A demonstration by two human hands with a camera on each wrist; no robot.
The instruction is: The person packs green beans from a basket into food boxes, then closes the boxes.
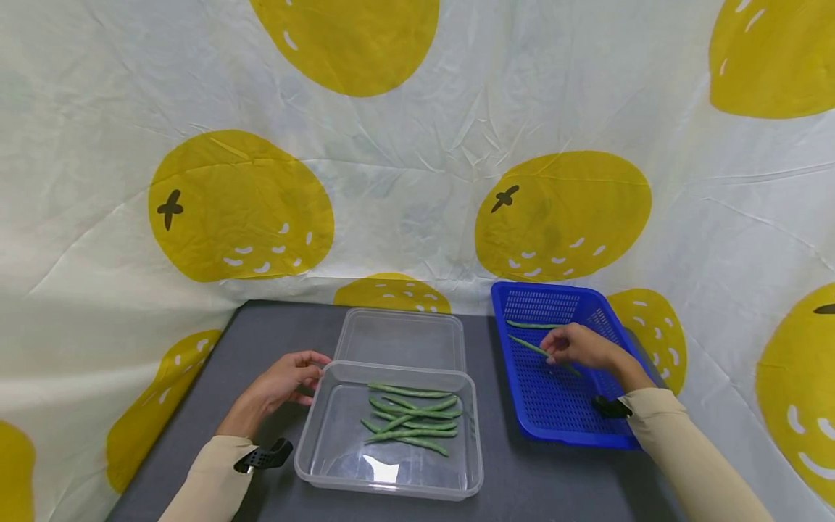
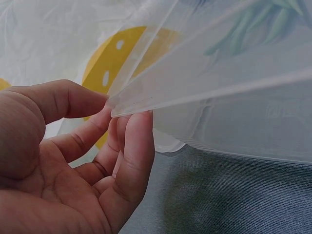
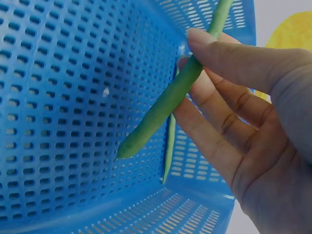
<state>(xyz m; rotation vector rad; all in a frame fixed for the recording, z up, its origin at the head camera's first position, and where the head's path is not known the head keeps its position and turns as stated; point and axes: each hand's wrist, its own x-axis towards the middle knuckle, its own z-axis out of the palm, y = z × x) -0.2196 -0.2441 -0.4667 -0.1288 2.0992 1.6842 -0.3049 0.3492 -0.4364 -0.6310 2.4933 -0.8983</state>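
Observation:
A green bean (image 1: 527,346) is pinched between the thumb and fingers of my right hand (image 1: 583,348), over the blue perforated basket (image 1: 554,428). In the right wrist view the bean (image 3: 158,112) slants across, its tapered end pointing down and left. Another green bean (image 1: 531,325) lies behind it, along the basket's far side. My left hand (image 1: 285,380) pinches the rim at the far left corner of a clear plastic container (image 1: 320,471), its thumb above and fingers below, as the left wrist view shows. Several green beans (image 1: 411,424) lie loosely crossed inside the container.
Behind the container lies a clear plastic lid (image 1: 401,337), partly overlapped by it. Everything rests on a dark grey table (image 1: 261,330). A white cloth (image 1: 404,188) with yellow fruit prints hangs behind the table and along its sides.

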